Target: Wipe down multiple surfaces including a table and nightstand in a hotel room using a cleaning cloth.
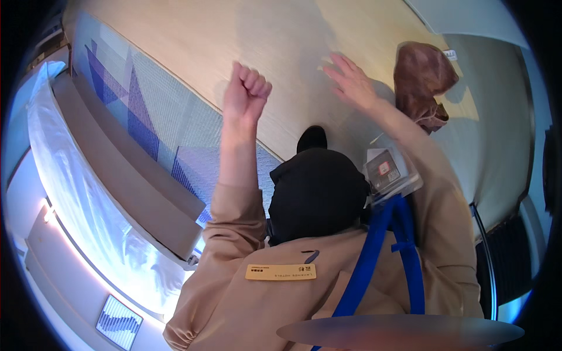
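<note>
My left hand [249, 91] is raised in front of me, its fingers curled into a fist. Nothing shows in that fist. My right hand [353, 83] reaches forward with its fingers spread and nothing held. Just right of it, a crumpled brown bag [421, 79] lies on the light wood-look floor [285, 35]; the hand is apart from it. A clear plastic card holder [390, 171] hangs from a blue lanyard [373, 254] beside my right forearm. Below my hands are my black trousers [320, 197] and one black shoe [312, 137].
To the left runs a blue and purple patterned carpet [149, 105], alongside a bed with a brown base [127, 166] and a white sheet [79, 166]. A grey surface [496, 118] borders the floor at right. Lower right stands a dark piece of furniture [505, 267] with a metal bar [486, 254].
</note>
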Action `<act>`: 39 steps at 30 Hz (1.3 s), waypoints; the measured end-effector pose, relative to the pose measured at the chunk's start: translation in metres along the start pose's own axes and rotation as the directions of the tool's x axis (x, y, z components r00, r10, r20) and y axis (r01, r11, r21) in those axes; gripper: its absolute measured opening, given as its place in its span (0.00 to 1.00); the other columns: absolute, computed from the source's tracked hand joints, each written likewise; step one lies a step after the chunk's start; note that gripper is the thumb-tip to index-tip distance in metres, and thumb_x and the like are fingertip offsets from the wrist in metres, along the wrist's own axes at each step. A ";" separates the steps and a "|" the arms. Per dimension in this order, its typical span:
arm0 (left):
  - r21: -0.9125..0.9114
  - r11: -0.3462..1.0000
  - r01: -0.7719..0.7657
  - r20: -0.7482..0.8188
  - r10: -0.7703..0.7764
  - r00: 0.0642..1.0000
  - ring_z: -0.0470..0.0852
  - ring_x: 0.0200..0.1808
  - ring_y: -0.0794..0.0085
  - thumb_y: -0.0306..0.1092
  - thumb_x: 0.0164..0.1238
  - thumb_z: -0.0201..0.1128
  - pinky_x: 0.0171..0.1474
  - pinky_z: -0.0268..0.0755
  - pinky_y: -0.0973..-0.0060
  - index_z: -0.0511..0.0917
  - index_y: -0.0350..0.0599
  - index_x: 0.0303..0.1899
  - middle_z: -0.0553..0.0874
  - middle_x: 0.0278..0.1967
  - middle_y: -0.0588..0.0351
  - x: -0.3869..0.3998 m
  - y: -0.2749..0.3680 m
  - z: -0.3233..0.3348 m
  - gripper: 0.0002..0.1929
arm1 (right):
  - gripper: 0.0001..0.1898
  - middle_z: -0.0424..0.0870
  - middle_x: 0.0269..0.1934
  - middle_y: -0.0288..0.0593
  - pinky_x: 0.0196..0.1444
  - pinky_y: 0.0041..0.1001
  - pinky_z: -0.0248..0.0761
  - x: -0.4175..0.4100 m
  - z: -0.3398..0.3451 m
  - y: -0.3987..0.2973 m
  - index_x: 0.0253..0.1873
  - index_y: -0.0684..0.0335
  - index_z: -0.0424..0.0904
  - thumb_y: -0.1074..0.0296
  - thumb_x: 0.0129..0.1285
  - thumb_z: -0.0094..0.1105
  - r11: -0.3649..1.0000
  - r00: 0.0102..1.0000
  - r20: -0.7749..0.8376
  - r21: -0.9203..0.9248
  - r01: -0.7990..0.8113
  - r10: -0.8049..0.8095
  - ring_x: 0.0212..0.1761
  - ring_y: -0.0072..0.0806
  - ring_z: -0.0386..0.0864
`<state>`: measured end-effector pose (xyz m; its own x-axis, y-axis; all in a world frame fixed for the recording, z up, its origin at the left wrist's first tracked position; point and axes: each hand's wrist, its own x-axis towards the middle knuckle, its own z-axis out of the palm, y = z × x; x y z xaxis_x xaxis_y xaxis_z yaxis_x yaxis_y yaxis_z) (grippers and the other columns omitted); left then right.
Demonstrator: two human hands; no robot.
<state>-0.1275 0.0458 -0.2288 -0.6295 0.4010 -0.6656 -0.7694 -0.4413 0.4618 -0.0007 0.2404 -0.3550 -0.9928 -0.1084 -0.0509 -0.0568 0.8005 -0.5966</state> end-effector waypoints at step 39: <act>-0.145 0.897 0.419 -0.273 -0.443 0.854 0.75 0.37 0.70 0.45 0.69 0.41 0.42 0.71 0.70 0.71 0.45 0.34 0.77 0.32 0.55 0.043 -0.134 -0.098 0.16 | 0.09 0.70 0.50 0.41 0.56 0.37 0.58 -0.011 0.037 -0.091 0.35 0.60 0.76 0.71 0.46 0.54 0.999 0.976 -0.214 -0.026 0.025 -0.030 0.54 0.33 0.67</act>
<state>-0.0411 0.0435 -0.3767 -0.1671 0.3183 -0.9331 -0.9376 -0.3440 0.0505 0.0190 0.1466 -0.3295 -0.9901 -0.0037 0.1402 -0.0847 0.8125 -0.5767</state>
